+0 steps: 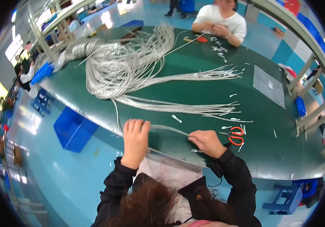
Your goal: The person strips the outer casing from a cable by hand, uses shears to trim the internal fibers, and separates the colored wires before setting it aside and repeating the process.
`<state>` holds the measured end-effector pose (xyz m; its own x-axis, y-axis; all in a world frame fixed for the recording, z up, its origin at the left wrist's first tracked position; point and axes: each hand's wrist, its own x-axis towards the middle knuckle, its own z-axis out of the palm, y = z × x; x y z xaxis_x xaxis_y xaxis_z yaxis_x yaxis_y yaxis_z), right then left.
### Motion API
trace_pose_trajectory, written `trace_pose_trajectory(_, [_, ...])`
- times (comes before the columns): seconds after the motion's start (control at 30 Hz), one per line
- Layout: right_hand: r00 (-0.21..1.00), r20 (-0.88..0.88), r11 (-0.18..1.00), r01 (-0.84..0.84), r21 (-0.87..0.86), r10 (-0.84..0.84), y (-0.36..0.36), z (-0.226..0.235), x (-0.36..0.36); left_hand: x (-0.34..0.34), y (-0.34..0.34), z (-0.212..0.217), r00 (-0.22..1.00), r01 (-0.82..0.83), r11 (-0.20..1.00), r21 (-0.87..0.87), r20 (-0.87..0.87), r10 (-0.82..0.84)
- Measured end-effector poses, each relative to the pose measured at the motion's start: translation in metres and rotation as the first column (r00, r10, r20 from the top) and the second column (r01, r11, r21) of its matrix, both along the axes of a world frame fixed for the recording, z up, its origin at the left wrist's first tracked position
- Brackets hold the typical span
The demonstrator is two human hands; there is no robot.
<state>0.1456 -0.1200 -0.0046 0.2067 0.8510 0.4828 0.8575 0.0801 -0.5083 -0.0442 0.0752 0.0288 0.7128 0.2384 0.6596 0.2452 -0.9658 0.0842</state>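
A single pale grey cable (166,128) runs between my hands above the near edge of the green table. My left hand (135,132) is closed round it, and the cable passes on up toward the large bundle of grey cables (109,72). My right hand (208,142) pinches the cable's end between thumb and fingers. Red-handled scissors (235,135) lie just right of my right hand. Beyond my hands, two combed-out strands of the bundle stretch to the right, their ends (223,109) fanned out.
The green table (272,151) carries scattered white scraps (176,118) and a clear plastic bag (269,86) at right. Across it a person in white (223,22) works with both hands. A blue bin (73,128) stands on the floor at left, a blue stool (285,198) at lower right.
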Motion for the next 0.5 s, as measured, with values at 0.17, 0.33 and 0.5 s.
trace_pose_trajectory(0.17, [0.999,0.037,0.999,0.033,-0.022,-0.032,-0.014,0.007,-0.003,0.036,-0.071,-0.025,0.931,0.299,0.943,-0.143,-0.172,-0.321])
trace_pose_trajectory(0.33, [0.919,0.216,0.943,0.310,0.117,-0.329,-0.017,0.019,0.024,0.047,-0.059,-0.030,0.976,0.218,0.712,-0.667,0.129,-0.177])
trace_pose_trajectory(0.5, [0.717,-0.693,0.979,0.186,0.078,-0.081,0.004,0.010,0.005,0.044,-0.063,-0.031,0.938,0.327,0.066,-0.943,0.315,-0.146])
